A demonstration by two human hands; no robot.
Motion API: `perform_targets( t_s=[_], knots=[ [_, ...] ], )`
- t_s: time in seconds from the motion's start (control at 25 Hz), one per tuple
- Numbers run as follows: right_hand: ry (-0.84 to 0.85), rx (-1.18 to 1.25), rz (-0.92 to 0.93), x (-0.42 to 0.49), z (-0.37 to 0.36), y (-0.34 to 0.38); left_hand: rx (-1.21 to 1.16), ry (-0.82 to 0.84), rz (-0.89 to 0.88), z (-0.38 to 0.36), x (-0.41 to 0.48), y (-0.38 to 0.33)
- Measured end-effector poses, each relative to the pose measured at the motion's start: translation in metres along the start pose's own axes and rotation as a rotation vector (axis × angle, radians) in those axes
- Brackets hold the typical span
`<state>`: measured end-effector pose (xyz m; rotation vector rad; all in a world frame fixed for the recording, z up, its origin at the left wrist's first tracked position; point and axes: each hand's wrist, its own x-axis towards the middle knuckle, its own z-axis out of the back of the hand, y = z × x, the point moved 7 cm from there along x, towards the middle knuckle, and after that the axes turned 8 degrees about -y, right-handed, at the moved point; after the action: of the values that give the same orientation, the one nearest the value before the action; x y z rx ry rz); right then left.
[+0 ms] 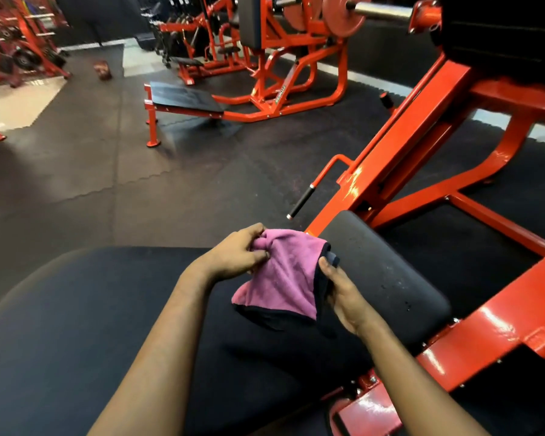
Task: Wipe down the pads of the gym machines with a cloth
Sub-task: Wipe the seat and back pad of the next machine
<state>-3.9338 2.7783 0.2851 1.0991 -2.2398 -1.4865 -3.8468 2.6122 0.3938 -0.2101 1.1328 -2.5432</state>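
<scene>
**2 hands, 1 cloth, stretched above the pads**

2 bare hands hold 1 pink cloth [283, 278] with a black edge between them. The left hand [236, 253] has its fingers curled round a bunched top corner of the cloth. The right hand [343, 297] grips the black-edged side, with the thumb pressed on top of the hem. The cloth hangs slack between both hands, its lower corner drooping toward the wide black pad [92, 325] that lies under both forearms. Whether the cloth touches that pad cannot be told.

Just right of the right hand sits a smaller, rounded black pad [387, 272], dull and speckled. The cloth's upper right corner overlaps its near edge. Past the right hand, an orange frame [406, 158] slopes up and away, and a bar with a black grip [301, 201] juts from it just beyond the cloth.

Far ahead of the left hand, on the dark rubber floor [107, 184], stands another orange machine with a flat black plate [186, 99].
</scene>
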Motion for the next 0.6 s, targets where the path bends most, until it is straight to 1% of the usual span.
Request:
perform_targets(
  t_s=[0.12, 0.24, 0.36, 0.44, 0.52, 0.6],
  knots=[
    [-0.036, -0.148, 0.108, 0.006, 0.014, 0.021, -0.026, -0.037, -0.004, 0.012, 0.005, -0.012],
    [-0.04, -0.193, 0.177, 0.01, 0.019, 0.032, -0.005, -0.09, -0.022, 0.019, 0.009, -0.025],
    [0.027, -0.21, 0.136, 0.008, 0.016, 0.029, 0.128, -0.1, -0.039, 0.015, 0.012, -0.029],
    [0.079, -0.309, 0.126, 0.003, 0.016, 0.025, 0.188, -0.097, -0.054, 0.008, 0.015, -0.027],
    [0.073, -0.444, 0.148, 0.0, 0.022, 0.024, 0.209, -0.083, -0.068, -0.001, 0.019, -0.02],
    [0.007, -0.553, 0.16, -0.002, 0.033, 0.03, 0.246, -0.062, -0.063, -0.013, 0.024, -0.007]
  ],
)
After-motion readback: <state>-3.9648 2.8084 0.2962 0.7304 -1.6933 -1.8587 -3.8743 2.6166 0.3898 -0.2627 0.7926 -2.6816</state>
